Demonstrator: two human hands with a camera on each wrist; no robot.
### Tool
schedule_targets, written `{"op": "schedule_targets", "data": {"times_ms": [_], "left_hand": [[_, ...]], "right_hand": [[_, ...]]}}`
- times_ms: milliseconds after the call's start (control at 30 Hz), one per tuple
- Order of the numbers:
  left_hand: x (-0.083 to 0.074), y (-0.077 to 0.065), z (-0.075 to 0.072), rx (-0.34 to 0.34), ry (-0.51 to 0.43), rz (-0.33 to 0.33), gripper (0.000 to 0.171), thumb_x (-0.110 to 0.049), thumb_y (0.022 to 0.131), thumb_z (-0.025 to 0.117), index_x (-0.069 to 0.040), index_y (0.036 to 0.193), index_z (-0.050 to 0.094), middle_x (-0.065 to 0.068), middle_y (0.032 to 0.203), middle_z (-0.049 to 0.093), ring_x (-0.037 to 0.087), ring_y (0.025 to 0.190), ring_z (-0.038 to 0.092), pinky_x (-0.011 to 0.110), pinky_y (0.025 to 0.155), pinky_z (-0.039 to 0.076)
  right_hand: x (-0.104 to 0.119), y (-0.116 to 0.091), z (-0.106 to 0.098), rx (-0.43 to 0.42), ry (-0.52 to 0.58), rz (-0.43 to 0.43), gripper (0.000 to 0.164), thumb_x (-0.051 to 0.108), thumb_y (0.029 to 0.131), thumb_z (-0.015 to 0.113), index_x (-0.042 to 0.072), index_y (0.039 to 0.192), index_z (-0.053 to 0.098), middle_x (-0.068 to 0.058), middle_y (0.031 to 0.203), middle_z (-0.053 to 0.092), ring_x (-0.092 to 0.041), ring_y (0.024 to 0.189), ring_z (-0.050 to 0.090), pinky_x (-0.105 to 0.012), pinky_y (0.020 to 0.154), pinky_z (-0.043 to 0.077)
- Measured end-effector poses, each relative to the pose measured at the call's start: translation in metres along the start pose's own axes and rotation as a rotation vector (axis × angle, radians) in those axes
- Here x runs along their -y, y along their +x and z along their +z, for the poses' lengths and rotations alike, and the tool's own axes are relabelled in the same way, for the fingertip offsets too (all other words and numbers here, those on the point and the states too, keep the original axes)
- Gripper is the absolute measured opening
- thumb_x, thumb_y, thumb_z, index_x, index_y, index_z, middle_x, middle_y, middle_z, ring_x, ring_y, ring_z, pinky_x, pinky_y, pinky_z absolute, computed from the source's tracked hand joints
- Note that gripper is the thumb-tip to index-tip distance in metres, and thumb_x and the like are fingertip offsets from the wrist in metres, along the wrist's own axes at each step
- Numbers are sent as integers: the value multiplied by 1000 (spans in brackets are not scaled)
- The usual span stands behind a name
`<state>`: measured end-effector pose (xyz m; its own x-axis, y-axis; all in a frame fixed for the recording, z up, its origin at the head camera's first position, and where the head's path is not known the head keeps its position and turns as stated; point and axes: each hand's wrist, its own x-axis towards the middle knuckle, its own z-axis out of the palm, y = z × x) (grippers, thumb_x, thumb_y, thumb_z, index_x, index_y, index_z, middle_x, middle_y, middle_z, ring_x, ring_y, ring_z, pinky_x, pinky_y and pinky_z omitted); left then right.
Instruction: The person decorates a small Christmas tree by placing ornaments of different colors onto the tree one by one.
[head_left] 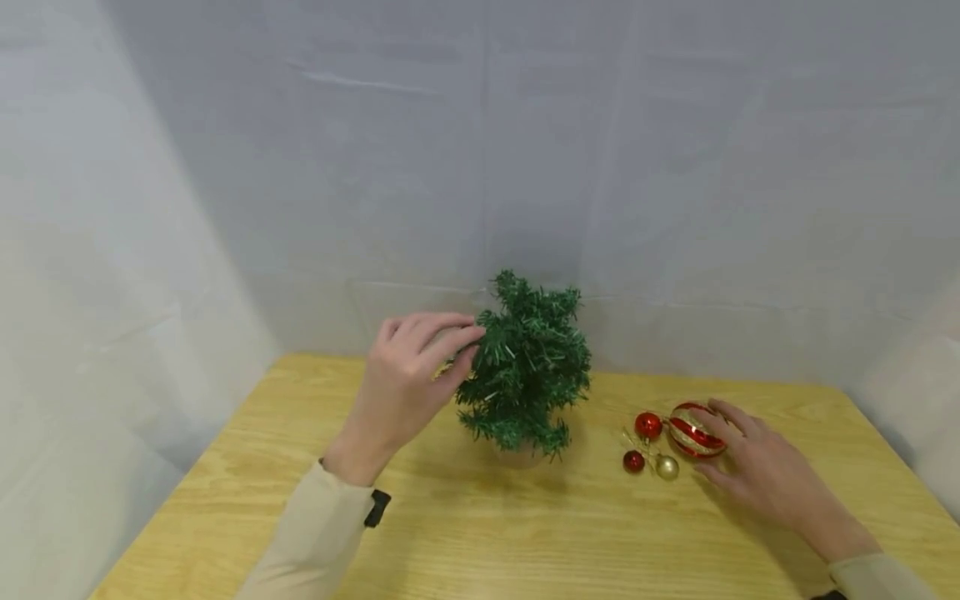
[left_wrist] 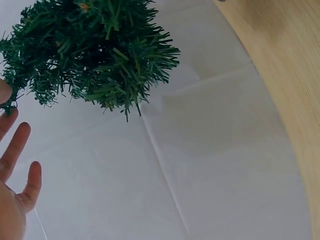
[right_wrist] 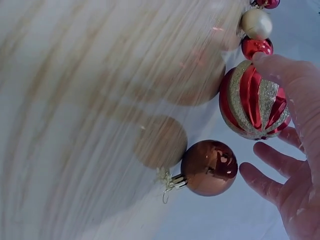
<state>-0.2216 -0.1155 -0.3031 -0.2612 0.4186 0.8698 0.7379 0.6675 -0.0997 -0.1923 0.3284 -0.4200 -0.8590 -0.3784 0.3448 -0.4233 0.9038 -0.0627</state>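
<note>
Tree, head view: the small green tree (head_left: 528, 358) stands in a pot (head_left: 519, 457) mid-table, the left hand (head_left: 416, 362) at its left side.
Baubles, head view: the right hand (head_left: 768, 462) lies partly over a striped bauble (head_left: 687, 435), right of the tree on the wooden table (head_left: 487, 533); near it sit a bright red bauble (head_left: 648, 426), a dark red bauble (head_left: 633, 461) and a gold bauble (head_left: 667, 467).
Branch, left wrist view: thumb and finger pinch a branch (left_wrist: 19, 84); the other fingers spread.
Striped bauble, right wrist view: thumb and fingers surround it, spread; whether they grip, I cannot tell.
Coppery bauble (right_wrist: 209, 170), right wrist view: just beside the fingertips.
</note>
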Motion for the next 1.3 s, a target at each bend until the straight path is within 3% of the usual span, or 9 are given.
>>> {"op": "schedule_targets", "data": {"times_ms": [100, 333, 567, 733, 1033, 1300], "left_hand": [[-1, -2, 2, -6, 20, 14, 22, -9, 88, 80, -10, 110, 78, 9, 111, 76, 28, 99, 72, 47, 87, 53], [-2, -5, 3, -11, 42, 11, 21, -11, 89, 79, -11, 111, 79, 8, 112, 76, 29, 98, 71, 50, 89, 51], [-1, -9, 5, -24, 45, 2, 23, -10, 89, 78, -11, 112, 78, 8, 113, 76, 29, 98, 71, 52, 89, 49], [-2, -8, 5, -34, 41, -9, 23, -9, 90, 77, -11, 112, 78, 8, 113, 76, 28, 98, 70, 53, 90, 49], [-3, -9, 5, -34, 10, -23, 24, -8, 89, 77, -11, 112, 78, 7, 114, 76, 27, 99, 70, 53, 91, 49], [-3, -8, 4, -36, 4, -19, 24, -7, 88, 78, -11, 111, 78, 7, 114, 76, 27, 99, 70, 53, 91, 48]], "right_hand": [[1, 1, 0, 20, 22, 7, 74, 28, 80, 87, 11, 143, 52, -28, 146, 49, -55, 116, 59, -65, 81, 56], [5, 7, 3, -22, 33, -25, 64, 19, 77, 89, 7, 131, 55, -26, 136, 56, -50, 105, 65, -60, 75, 58], [5, 12, 8, -31, 40, 35, 57, 15, 76, 88, 8, 122, 54, -19, 123, 61, -40, 96, 68, -52, 70, 59], [5, 12, 9, -30, 47, 75, 58, 19, 78, 86, 8, 125, 54, -21, 124, 60, -42, 93, 67, -52, 65, 58], [5, 8, 7, -56, 22, 76, 64, 19, 77, 85, 7, 131, 54, -22, 129, 58, -44, 98, 66, -63, 75, 54], [3, 6, -3, -168, -5, 16, 71, 13, 68, 90, 0, 130, 56, -29, 130, 57, -46, 95, 66, -60, 70, 56]]}}
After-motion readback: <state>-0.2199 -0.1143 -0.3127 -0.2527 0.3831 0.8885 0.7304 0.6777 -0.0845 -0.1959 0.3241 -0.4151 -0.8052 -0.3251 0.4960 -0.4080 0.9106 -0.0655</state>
